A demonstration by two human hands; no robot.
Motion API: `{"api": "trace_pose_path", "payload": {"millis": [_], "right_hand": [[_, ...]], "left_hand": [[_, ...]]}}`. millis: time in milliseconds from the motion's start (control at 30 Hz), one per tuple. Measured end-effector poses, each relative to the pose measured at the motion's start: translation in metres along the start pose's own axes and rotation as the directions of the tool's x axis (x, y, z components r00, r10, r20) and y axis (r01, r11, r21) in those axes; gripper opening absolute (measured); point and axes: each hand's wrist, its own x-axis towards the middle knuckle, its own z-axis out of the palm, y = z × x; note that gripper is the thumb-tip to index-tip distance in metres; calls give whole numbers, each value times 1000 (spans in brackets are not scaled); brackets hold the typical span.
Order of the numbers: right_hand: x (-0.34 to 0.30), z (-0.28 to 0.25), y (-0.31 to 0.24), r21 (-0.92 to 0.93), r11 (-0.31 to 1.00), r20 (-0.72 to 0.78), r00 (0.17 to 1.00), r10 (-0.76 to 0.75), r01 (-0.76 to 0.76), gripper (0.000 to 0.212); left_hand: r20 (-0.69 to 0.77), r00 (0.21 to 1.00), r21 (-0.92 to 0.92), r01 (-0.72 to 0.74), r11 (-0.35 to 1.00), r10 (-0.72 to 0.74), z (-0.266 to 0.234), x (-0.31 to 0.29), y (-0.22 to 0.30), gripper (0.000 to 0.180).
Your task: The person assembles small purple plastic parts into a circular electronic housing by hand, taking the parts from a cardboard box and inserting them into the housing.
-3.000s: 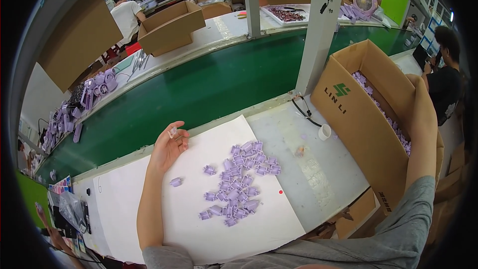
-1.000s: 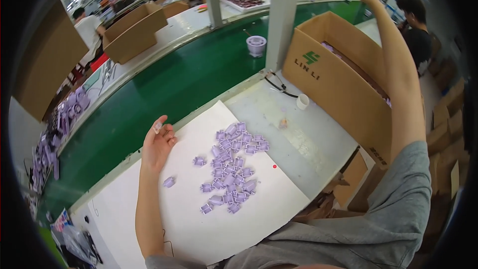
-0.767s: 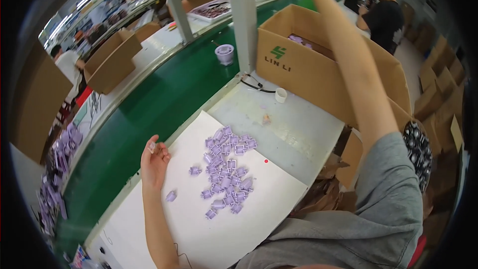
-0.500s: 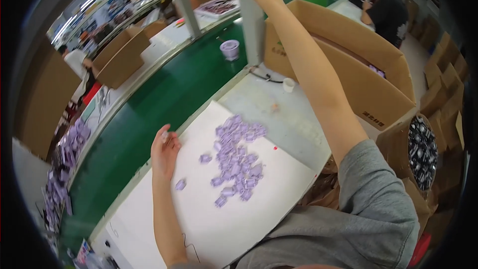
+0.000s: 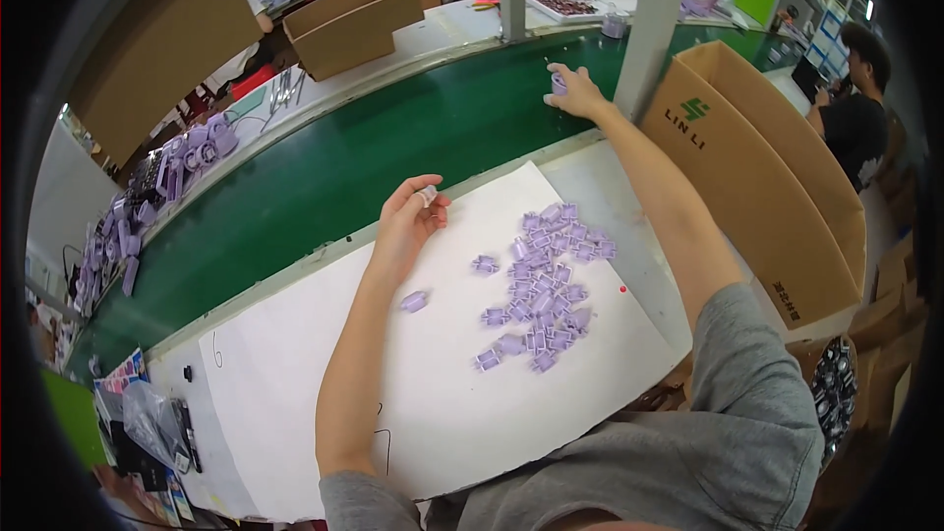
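My left hand (image 5: 411, 221) is raised over the far edge of the white sheet, its fingers closed on a small whitish plastic piece (image 5: 428, 195). My right hand (image 5: 580, 93) reaches out over the green conveyor belt (image 5: 433, 118), with a small lavender plastic part (image 5: 559, 85) between thumb and fingers. A heap of lavender plastic parts (image 5: 541, 295) covers the right half of the white sheet (image 5: 442, 413). Two more lie apart from it: a lavender housing (image 5: 414, 302) by my left forearm and another (image 5: 485, 265) nearer the heap.
A tall cardboard box (image 5: 747, 187) stands to the right. A grey post (image 5: 661, 20) rises beside the belt, near a lavender cup-shaped part (image 5: 615, 24). More lavender parts (image 5: 187, 162) pile up beyond the belt. A co-worker (image 5: 855, 108) sits at far right.
My right hand has come down from the top of the view, beside the post, to over the belt, and a lavender part shows in it. The view has turned. My left hand keeps its piece.
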Motion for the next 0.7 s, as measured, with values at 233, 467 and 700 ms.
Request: {"api": "trace_pose_path", "payload": {"millis": [233, 467, 700], "right_hand": [[-60, 2, -81, 281, 877, -148, 920, -362, 391, 65], [-188, 2, -200, 165, 781, 150, 768, -623, 602, 87], [-196, 18, -233, 138, 794, 191, 771, -608, 592, 82]], "left_hand": [[-33, 999, 30, 18, 999, -17, -1, -1, 3, 21], [-219, 922, 502, -173, 847, 318, -21, -3, 29, 26], [202, 910, 950, -272, 154, 362, -49, -49, 29, 42]]}}
